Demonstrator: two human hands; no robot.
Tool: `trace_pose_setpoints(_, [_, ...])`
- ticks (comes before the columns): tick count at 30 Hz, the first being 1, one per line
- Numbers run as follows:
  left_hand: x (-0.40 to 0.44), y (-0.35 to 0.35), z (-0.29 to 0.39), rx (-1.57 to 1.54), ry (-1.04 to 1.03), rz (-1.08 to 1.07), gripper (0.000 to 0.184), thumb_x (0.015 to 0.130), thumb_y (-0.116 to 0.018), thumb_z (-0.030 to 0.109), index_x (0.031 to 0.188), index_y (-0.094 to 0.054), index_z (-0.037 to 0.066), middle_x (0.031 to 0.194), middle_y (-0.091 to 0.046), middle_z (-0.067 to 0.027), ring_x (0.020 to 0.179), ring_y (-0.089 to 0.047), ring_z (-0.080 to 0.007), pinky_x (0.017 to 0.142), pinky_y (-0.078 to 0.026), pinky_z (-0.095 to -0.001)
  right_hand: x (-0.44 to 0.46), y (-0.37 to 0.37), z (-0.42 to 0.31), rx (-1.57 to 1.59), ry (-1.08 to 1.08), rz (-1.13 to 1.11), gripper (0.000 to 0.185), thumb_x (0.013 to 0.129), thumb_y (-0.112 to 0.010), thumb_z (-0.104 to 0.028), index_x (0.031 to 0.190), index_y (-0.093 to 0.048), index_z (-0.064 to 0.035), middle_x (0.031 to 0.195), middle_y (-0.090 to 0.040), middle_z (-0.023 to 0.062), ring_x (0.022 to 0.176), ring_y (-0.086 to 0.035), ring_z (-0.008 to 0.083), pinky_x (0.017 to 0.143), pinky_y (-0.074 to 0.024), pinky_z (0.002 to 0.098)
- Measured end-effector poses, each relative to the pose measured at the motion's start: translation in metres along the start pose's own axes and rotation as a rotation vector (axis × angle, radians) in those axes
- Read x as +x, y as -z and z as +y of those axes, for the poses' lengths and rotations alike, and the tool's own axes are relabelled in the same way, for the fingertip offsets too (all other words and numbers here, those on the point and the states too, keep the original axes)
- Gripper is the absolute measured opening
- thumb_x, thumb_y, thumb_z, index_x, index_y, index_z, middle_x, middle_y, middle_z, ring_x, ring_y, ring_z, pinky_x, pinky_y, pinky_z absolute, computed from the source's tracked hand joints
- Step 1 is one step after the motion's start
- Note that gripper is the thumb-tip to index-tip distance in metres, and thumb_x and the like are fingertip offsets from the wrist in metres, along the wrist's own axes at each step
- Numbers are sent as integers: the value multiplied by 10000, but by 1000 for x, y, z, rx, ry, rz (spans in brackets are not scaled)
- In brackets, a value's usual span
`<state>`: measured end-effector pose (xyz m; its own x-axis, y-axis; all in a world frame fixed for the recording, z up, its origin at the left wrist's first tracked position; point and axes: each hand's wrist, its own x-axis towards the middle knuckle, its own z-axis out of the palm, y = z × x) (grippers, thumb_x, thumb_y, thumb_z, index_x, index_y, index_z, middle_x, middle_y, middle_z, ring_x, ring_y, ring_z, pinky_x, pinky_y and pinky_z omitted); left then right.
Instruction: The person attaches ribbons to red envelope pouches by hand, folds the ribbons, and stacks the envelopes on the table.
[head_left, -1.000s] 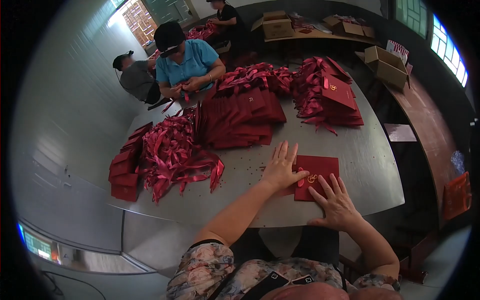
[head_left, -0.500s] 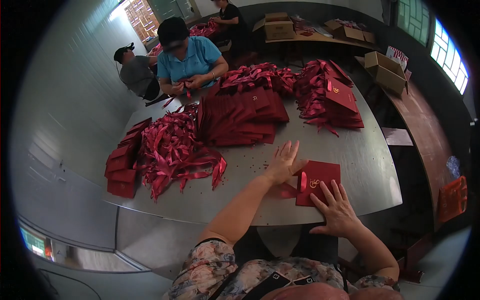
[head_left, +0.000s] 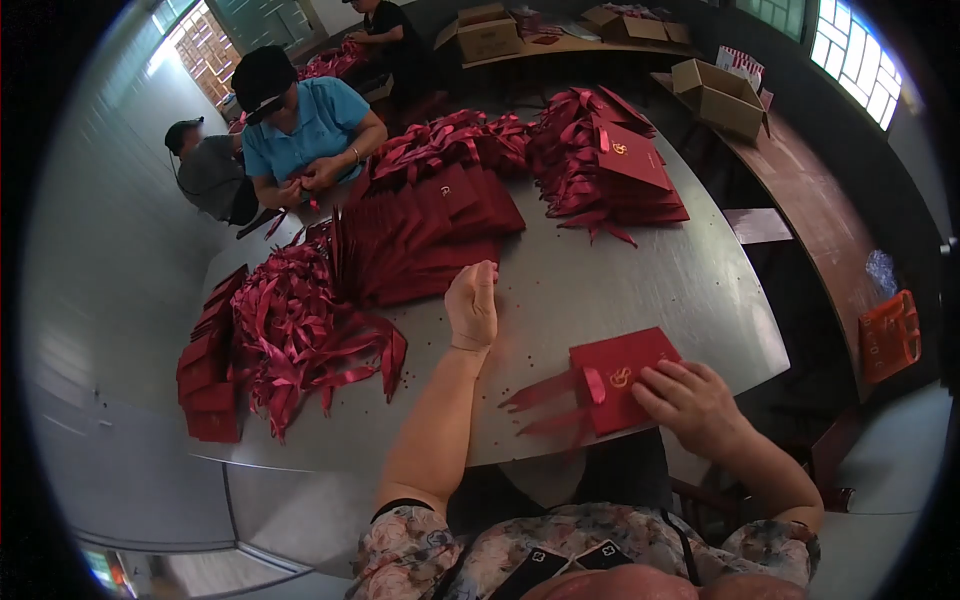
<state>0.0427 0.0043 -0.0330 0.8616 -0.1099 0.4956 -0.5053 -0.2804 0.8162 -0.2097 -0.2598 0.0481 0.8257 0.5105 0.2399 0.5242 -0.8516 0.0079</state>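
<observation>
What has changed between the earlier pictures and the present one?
The left hand has moved leftward from the red bag towards the stacked bags and curled up. The right hand has drawn its spread fingers together on the bag, which sits slightly turned; its ribbon tails show more fully. The ribbon heap and stacked bags stayed put.

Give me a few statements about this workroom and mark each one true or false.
1. The right hand touches a red bag with a gold emblem. True.
2. The left hand lies on that same bag. False: it is apart from it, close to the stacked bags.
3. Someone in a blue top sits or stands across the table. True.
4. The bag's ribbons are white. False: they are red.
5. The cardboard box on the side bench is shut. False: its top is open.
</observation>
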Motion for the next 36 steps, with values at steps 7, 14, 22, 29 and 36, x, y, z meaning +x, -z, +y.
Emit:
trace_pose_setpoints(7, [2,0,-10,-269,234,205,524,1035,-473,443,868,-671,-13,811,-663,-54,772,-598,-123,738,-459,-262,100,42,131,-234,-207,577,441,853,-644,-66,1289,-614,-128,1240,-653,85,1055,-658,272,908,-512,393])
trace_pose_setpoints(14, [-1,-9,-19,-139,157,78,458,1014,-536,398,823,-662,0,734,-641,-41,687,-580,-121,667,-469,-271,226,7,243,-302,-255,410,386,891,-577,-94,1270,-638,-134,1228,-658,111,1145,-614,294,987,-465,392])
trace_pose_setpoints(22, [-1,-6,-11,-63,197,-21,481,1023,-519,413,857,-677,-9,769,-627,-8,732,-540,-90,704,-442,-241,188,-49,265,-194,-264,77,418,868,-583,-76,1274,-641,-159,1298,-633,107,1190,-597,292,1034,-436,399])
trace_pose_setpoints(29, [1,-10,-13,-62,150,45,475,1020,-505,410,773,-605,17,666,-572,-76,615,-534,-187,616,-442,-311,175,-46,270,-141,-213,137,384,905,-599,-124,1288,-629,-152,1330,-610,111,1236,-557,294,1069,-405,401])
trace_pose_setpoints(36, [1,-10,-10,31,130,46,508,1009,-501,440,717,-567,30,635,-535,-115,594,-523,-255,602,-439,-352,182,-14,243,30,-371,15,523,944,-575,-468,1278,-615,-67,1355,-522,123,1257,-503,313,1086,-354,424])
